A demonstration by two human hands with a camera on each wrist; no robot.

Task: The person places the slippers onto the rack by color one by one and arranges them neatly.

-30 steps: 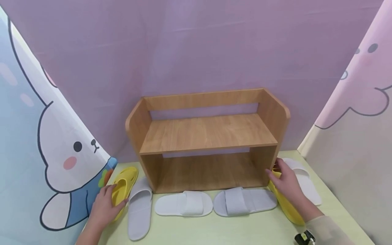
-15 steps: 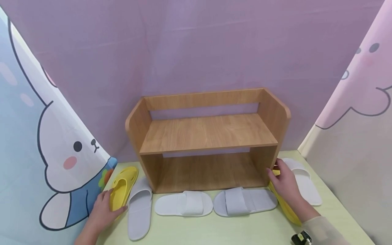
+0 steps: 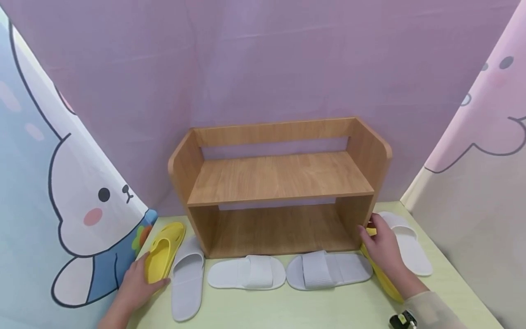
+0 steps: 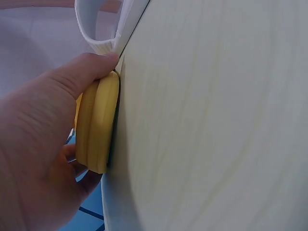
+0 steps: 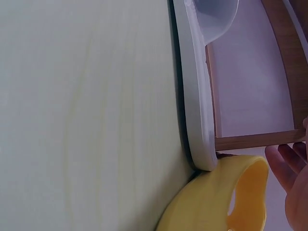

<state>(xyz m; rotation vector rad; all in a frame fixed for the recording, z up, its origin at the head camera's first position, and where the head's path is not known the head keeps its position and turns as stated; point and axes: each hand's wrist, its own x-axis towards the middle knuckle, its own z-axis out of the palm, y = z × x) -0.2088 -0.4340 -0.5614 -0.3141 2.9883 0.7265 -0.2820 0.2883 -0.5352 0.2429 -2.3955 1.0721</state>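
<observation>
At the left, my left hand (image 3: 137, 283) holds the heel of a yellow slipper (image 3: 174, 232), thumb on its right side and fingers on its left. In the left wrist view the yellow heel (image 4: 98, 125) sits between thumb and fingers, close to the table. A grey slipper (image 3: 186, 292) lies beside it, near my thumb. My right hand (image 3: 382, 246) hovers over a second yellow slipper (image 3: 387, 282), which it partly covers. In the right wrist view my right fingers (image 5: 281, 166) are at the shelf's side panel (image 5: 260, 140), above the yellow slipper (image 5: 202, 202).
A two-tier wooden shelf (image 3: 279, 178) stands at the back centre of the pale table (image 3: 263, 313). Before it lie a white slipper (image 3: 230, 274) and a grey slipper (image 3: 349, 272). Another white slipper (image 3: 412, 251) lies far right. Printed cloth walls (image 3: 472, 219) flank the table.
My left hand has shifted slightly left and down along the yellow slipper, showing more of its inside. My right hand stays nearly in place, its wrist moved a little left.
</observation>
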